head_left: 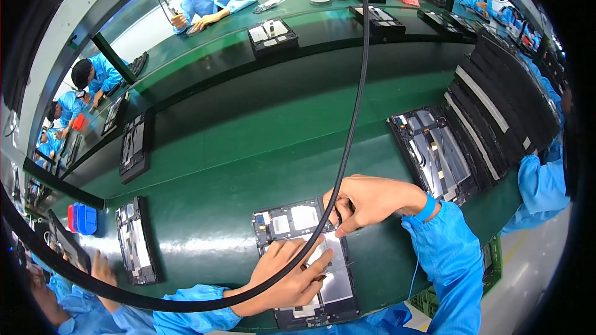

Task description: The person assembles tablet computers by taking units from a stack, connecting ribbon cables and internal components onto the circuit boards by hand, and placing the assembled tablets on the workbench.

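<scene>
An opened tablet (pixel 340 273) in a black frame lies before me, with its silver panel and circuit parts bare. My left hand (pixel 288 273) rests on its lower middle, fingers apart and bent, tips on the silver panel. At the upper right corner of the tablet, my right hand (pixel 379 201) is closed in a pinch. Something small and dark shows between its fingers, too hidden to name. A blue band (pixel 427 208) circles my right wrist, and a thin cord hangs from it. The black cable (pixel 354 121) crosses in front of the view and covers part of my left hand.
Another opened tablet (pixel 431 155) lies right, beside stacked black foam trays (pixel 490 105). One more tablet (pixel 133 242) lies left, near a blue bin (pixel 85 218). Beyond runs a green ledge (pixel 248 142) and a line with more devices. Co-workers in blue sit around; a green crate (pixel 493 267) stands below right.
</scene>
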Demonstrator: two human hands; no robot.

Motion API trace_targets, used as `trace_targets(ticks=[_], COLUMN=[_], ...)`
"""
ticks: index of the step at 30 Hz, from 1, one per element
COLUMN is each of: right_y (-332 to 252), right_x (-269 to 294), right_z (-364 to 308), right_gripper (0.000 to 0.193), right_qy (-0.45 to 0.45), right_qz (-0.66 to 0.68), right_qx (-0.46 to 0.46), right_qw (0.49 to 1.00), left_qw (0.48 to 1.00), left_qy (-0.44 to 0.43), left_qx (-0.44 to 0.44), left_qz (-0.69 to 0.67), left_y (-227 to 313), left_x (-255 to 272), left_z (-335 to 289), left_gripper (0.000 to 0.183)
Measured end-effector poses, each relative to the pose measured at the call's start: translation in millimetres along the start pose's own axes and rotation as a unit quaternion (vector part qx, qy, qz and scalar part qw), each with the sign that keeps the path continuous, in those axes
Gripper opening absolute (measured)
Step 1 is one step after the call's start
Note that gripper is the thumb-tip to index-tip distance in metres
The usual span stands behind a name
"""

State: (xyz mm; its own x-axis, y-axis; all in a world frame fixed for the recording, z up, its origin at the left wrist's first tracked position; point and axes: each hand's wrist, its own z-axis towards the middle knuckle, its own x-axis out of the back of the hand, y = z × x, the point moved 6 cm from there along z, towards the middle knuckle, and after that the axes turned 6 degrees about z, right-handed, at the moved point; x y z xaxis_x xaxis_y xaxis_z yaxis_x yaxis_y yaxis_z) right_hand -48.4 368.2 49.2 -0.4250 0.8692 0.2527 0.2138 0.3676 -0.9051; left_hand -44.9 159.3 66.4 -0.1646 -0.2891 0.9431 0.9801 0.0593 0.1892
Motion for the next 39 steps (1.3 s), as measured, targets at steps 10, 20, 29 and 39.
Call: trace_targets(ticks=[10,20,29,39], right_y=[5.7,12.0,11.1,12.9], right_x=[-6.3,-1.5,0.5,0.0], right_z=[1.6,2.7,4.4,4.8], right_gripper=[0.02,0.018,0.018,0.017], right_qy=[-0.075,-0.061,-0.022,0.0], right_qz=[0.056,0.054,-0.007,-0.022], right_qx=[-0.015,-0.004,0.021,0.026], right_qw=[0.996,0.997,1.0,0.999], left_qw=[0.999,0.999,1.0,0.999], left_qy=[0.021,0.019,0.003,0.009], left_qx=[0.047,0.018,0.027,0.043], left_qz=[-0.017,-0.019,0.008,0.017], left_y=[-5.1,-2.8,-2.7,-4.5], left_x=[0.2,0.9,0.7,0.3], left_z=[-8.1,3.6,11.5,12.6], left_gripper=[0.044,0.043,0.055,0.058])
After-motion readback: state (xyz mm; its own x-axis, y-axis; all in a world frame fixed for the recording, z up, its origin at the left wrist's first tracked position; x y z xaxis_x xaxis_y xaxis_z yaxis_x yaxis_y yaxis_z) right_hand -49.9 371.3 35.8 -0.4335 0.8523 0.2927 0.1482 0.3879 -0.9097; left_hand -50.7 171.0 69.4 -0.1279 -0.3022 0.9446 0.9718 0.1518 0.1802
